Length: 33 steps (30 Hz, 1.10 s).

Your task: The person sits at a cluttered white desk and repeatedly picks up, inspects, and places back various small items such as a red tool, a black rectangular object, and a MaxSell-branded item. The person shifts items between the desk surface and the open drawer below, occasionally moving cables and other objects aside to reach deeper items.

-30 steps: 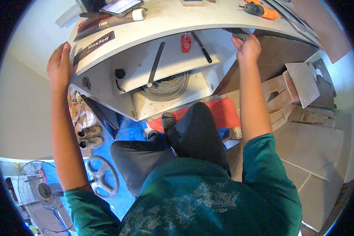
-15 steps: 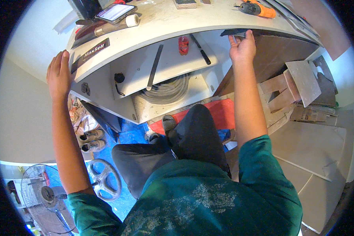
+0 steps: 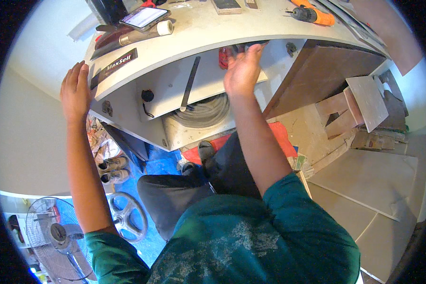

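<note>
My left hand (image 3: 75,92) lies flat against the left end of the white cabinet's top (image 3: 175,49), fingers stretched out. My right hand (image 3: 244,71) reaches in beneath the front edge of the top, palm up. Its fingers hold a dark flat piece (image 3: 259,43), mostly hidden under the edge; its kind is unclear. Right beside those fingers a red object (image 3: 223,57) sits on the inner shelf (image 3: 168,97). A dark flat bar (image 3: 190,85) lies across the shelf, and a small round black object (image 3: 147,96) with a strap is to its left.
A coiled grey hose (image 3: 206,113) lies below the shelf. On top are a phone (image 3: 144,18), a hammer-like tool (image 3: 146,34) and an orange drill (image 3: 312,15). A brown door panel (image 3: 322,71) stands at right; a fan (image 3: 57,234) and shoes (image 3: 112,170) are at left.
My right hand has moved left and deeper under the top with the dark piece, now covering the black-handled tool on the shelf. My left hand keeps its place on the cabinet.
</note>
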{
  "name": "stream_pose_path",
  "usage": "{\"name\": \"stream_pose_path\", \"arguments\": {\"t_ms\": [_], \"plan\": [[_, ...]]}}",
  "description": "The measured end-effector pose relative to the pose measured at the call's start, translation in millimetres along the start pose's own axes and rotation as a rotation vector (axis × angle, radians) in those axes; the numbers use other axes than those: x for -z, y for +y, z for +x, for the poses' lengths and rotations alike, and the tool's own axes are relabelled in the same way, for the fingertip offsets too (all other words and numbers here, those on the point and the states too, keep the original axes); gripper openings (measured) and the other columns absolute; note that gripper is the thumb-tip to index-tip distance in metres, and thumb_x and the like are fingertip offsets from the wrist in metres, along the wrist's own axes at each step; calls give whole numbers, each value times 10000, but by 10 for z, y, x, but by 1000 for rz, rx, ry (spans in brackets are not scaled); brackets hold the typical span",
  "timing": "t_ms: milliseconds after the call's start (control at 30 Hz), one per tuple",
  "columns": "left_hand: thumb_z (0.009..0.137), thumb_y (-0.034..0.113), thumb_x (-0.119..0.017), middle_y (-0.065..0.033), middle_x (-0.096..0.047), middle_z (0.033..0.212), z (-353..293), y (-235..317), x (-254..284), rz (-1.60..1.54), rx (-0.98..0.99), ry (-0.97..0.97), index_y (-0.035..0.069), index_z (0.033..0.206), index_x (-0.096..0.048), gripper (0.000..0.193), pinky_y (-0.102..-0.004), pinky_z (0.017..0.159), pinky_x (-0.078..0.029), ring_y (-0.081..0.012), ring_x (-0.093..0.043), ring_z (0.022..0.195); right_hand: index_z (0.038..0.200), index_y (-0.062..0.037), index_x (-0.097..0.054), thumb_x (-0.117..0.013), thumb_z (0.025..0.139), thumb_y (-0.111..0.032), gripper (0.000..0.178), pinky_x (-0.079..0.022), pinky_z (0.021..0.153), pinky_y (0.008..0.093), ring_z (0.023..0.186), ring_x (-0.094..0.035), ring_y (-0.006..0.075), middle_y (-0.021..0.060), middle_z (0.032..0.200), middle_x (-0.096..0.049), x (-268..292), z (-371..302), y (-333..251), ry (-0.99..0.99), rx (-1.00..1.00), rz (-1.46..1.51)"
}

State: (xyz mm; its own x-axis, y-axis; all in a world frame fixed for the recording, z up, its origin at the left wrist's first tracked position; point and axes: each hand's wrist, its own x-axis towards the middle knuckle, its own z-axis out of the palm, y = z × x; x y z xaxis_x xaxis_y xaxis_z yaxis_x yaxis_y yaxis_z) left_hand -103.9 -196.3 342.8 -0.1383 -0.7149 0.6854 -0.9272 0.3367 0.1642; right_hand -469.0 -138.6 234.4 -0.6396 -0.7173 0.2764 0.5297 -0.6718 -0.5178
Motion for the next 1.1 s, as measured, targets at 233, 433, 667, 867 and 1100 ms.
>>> {"name": "stream_pose_path", "arguments": {"t_ms": [233, 433, 667, 867, 1100], "plan": [[973, 378, -387, -140, -581, 1276, -5, 75, 35, -67, -4, 20, 59, 1213, -612, 457, -426, 1058, -332, -333, -482, 1236, 1445, -181, -277, -439, 984, -463, 564, -367, 941, 372, 1115, -442, 185, 38, 1339, -435, 397, 681, -391, 118, 185, -27], [977, 364, -372, -138, -572, 1291, -33, -12, -37, 14, -63, 52, 68, 1220, -610, 450, -424, 1070, -317, -325, -466, 1258, 1411, -184, -308, -375, 1007, -435, 481, -311, 1032, 481, 1208, -400, 220, 55, 1375, -383, 0, 49, -17, 46, 47, 1], [970, 370, -376, -117, -559, 1313, -14, -88, -47, 91, -85, 51, 94, 1241, -600, 448, -421, 1084, -297, -305, -455, 1274, 1437, -207, -304, -446, 986, -432, 524, -387, 878, 358, 1038, -458, 158, 34, 1249, -487, 446, 746, -327, 197, 130, -52], [952, 344, -392, -104, -550, 1326, -22, 86, -17, 46, -30, 46, 97, 1236, -600, 431, -414, 1090, -278, -293, -451, 1273, 1488, -198, -200, -395, 1003, -418, 568, -400, 929, 390, 1152, -462, 205, 48, 1390, -396, 62, 101, 157, 69, -27, -104], [936, 327, -411, -103, -556, 1320, -56, 6, 63, -31, 11, 33, 97, 1225, -608, 419, -419, 1079, -297, -293, -459, 1266, 1501, -191, -145, -429, 999, -377, 606, -366, 955, 474, 1217, -402, 228, 66, 1437, -330, -365, -343, 291, 149, -167, 102]]}}
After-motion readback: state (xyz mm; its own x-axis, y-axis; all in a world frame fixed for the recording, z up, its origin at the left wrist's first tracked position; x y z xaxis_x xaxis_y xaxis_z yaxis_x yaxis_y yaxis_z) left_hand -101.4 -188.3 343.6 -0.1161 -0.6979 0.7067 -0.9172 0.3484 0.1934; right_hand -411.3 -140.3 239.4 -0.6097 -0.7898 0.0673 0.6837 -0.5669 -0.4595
